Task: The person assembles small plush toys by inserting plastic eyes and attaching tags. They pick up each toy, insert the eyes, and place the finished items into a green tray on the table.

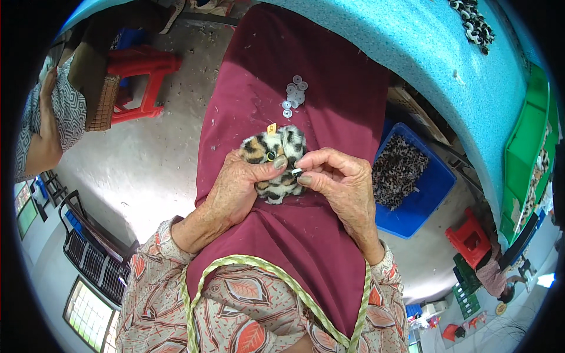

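My left hand (238, 176) is closed around a small leopard-spotted plush piece (276, 189), its thumb pressed on the front beside a yellow-and-black toy eye (271, 156). A small yellow tag (271, 128) stands up from the plush's top edge. Between the thumb and forefinger of my right hand (338, 179) is a toy eye with a white and black part (296, 172), held against the plush's right side. Whether it goes into the fabric I cannot tell. Several clear plastic washers (295, 93) lie on the maroon apron (253, 88) beyond the plush.
To the right, a blue bin (432, 191) holds many spotted plush pieces. A blue speckled table (429, 41) curves over the far right, with a pile of black-and-white parts (472, 23) and a green tray (527, 141). Red stools (141, 76) and another person's arm (50, 117) are left.
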A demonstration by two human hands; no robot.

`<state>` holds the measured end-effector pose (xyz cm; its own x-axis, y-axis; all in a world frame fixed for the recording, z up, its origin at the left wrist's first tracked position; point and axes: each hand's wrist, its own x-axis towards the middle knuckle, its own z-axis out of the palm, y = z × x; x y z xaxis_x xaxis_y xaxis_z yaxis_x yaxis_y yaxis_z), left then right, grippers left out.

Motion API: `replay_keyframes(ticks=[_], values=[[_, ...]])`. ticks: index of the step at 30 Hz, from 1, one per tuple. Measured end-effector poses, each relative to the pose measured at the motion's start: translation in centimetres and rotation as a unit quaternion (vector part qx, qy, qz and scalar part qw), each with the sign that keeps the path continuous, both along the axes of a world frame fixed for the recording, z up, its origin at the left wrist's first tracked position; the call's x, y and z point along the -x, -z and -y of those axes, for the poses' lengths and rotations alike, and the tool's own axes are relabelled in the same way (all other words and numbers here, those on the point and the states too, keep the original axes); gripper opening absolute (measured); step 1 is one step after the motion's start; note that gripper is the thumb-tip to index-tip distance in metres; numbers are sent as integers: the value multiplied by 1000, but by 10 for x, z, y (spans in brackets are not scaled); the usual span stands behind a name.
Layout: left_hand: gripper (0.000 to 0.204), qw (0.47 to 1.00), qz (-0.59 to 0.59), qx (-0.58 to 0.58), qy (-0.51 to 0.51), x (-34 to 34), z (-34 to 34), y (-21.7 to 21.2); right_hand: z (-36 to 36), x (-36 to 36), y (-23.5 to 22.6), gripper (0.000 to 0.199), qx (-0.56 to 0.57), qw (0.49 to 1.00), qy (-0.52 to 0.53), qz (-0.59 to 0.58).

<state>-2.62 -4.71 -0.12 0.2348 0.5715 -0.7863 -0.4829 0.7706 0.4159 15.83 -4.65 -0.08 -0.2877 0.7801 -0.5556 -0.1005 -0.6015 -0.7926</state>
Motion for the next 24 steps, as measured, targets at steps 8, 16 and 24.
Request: replay_keyframes(ticks=[8, 16, 24], values=[[26, 999, 37, 26, 4, 4, 1, -1, 1, 1, 10, 17, 32, 998, 35, -31], [29, 996, -51, 7, 75, 8, -6, -3, -4, 7, 5, 15, 36, 999, 34, -8], [39, 960, -184, -154, 143, -8, -9, 1, 4, 4, 24, 2, 44, 995, 57, -72]])
